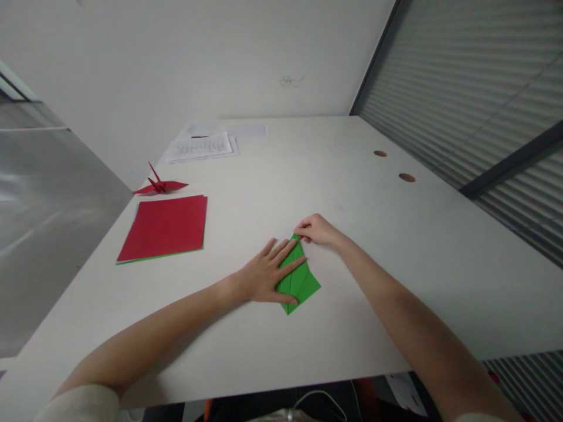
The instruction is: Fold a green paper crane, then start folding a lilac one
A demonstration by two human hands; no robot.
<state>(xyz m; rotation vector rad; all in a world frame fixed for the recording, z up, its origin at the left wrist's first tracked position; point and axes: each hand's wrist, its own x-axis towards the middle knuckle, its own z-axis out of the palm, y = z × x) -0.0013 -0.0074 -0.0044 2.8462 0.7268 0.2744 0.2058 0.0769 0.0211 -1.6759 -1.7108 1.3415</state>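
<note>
A folded sheet of green origami paper [303, 285] lies on the white table, its narrow point turned away from me and creases running down it. My left hand [268, 274] rests flat across its left part, fingers spread, pressing it to the table. At the far tip, my right hand [317, 230] pinches the paper between thumb and forefinger. The other fingers of that hand are curled in. Part of the paper is hidden beneath my left fingers.
To the left lies a stack of red paper [169, 227] with a green edge below. Behind it stands a red paper crane [160, 186]. Printed sheets [202, 147] lie near the back wall. Two round holes [407, 177] pierce the table by the window blinds [466, 76].
</note>
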